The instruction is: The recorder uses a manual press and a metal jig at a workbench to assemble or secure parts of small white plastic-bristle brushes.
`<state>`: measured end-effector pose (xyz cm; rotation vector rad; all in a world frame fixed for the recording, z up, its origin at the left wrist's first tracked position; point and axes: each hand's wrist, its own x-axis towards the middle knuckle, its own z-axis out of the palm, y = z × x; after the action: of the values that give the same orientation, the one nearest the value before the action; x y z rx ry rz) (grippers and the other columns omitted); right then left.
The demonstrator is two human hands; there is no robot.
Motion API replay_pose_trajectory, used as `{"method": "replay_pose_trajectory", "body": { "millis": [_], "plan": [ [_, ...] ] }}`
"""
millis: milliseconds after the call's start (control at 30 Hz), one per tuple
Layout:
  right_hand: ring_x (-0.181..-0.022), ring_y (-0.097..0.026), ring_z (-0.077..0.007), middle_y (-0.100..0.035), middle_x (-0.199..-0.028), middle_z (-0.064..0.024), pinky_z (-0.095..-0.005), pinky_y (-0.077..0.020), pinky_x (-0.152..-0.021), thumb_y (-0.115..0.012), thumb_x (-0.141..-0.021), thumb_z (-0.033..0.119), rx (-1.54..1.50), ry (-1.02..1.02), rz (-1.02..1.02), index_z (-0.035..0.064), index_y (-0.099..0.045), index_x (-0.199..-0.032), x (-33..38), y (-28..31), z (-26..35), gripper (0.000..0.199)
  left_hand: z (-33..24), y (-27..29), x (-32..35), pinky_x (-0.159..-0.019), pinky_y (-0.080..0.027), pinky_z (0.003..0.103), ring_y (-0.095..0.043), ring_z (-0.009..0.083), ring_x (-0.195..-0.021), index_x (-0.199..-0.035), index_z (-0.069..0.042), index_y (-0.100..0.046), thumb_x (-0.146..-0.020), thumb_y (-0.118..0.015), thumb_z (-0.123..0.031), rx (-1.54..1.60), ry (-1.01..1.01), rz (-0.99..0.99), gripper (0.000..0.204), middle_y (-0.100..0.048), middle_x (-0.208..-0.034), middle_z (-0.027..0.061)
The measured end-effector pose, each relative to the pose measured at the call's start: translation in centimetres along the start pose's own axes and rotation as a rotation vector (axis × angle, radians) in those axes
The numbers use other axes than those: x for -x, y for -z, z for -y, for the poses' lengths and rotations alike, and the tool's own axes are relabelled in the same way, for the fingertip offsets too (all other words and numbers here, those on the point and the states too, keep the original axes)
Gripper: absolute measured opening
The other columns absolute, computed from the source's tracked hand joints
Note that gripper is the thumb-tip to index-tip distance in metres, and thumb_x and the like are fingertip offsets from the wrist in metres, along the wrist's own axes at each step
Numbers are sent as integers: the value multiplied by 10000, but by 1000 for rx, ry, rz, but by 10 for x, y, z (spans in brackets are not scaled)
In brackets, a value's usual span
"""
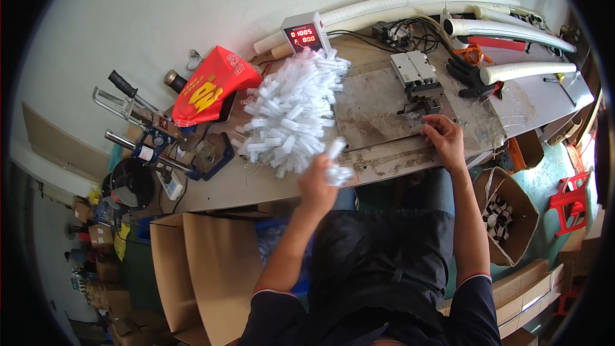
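A large heap of short, translucent white plastic pieces with ribbed edges (288, 112) lies on the workbench. At the heap's near right edge, my left hand (316, 186) is closed round a few of these pieces, which stick out past the fingers; motion blurs it. My right hand (445, 141) is at the bench's front edge, thumb and fingertips pinched together. Whatever lies between those fingertips is too small to make out. Just beyond them stands a small metal clamping device (416, 80) with a dark lower jaw, and thin clear scraps lie beside it.
Behind the heap stands a counter box with a red display (306, 33). A red bag (214, 86) and a lever-handled metal tool (150, 131) are at left. White hoses (525, 32) and a black glove (471, 77) lie at right. Cardboard boxes (218, 263) flank me below.
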<state>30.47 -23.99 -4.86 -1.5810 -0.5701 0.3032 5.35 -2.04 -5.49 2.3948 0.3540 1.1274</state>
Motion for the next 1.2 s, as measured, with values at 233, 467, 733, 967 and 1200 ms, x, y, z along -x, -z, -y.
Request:
{"method": "replay_pose_trajectory", "body": {
  "millis": [233, 467, 733, 967, 1200],
  "plan": [
    [-750, -622, -78, -692, -811, -28, -239, -499, -703, -688, -930, 83, 100, 73, -49, -36, -711, -1103, 2, -5, -6, 211, 49, 74, -6, -778, -558, 433, -730, 406, -874, -1257, -106, -595, -869, -623, 30, -168, 147, -153, 413, -737, -945, 180],
    [-735, -622, -78, -694, -784, -41, -248, -505, -704, -696, -917, 69, 173, 132, -78, -38, -715, -1062, 3, -8, -5, 181, 56, 55, -22, -765, -541, 486, -710, 390, -902, -1322, -95, -580, -840, -655, 23, -390, 156, 46, 502, -734, -1027, 178],
    [-744, -640, -83, -707, -794, -54, -244, -514, -714, -689, -921, 63, 195, 161, -68, -46, -707, -1061, 6, -8, -5, 178, 63, 63, -22, -789, -546, 475, -703, 399, -920, -1177, -69, -622, -763, -642, 70, -419, 163, -230, 437, -723, -1009, 169],
    [-773, -655, -93, -718, -826, -55, -251, -524, -727, -681, -927, 46, 97, 164, -112, -37, -711, -1059, 14, -13, -5, 159, 41, 93, -23, -810, -551, 469, -691, 434, -929, -1153, -38, -626, -836, -634, 35, -380, 162, -339, 326, -713, -1004, 192],
    [-803, -692, -213, -718, -871, -80, -317, -556, -712, -765, -863, 54, 203, 460, -33, 49, -749, -959, 40, -80, 57, 97, 0, 44, -26, -754, -521, 313, -671, 136, -799, -1083, -36, -642, -954, -621, -13, 237, 309, -31, 132, -717, -830, 66]
  ]
}}
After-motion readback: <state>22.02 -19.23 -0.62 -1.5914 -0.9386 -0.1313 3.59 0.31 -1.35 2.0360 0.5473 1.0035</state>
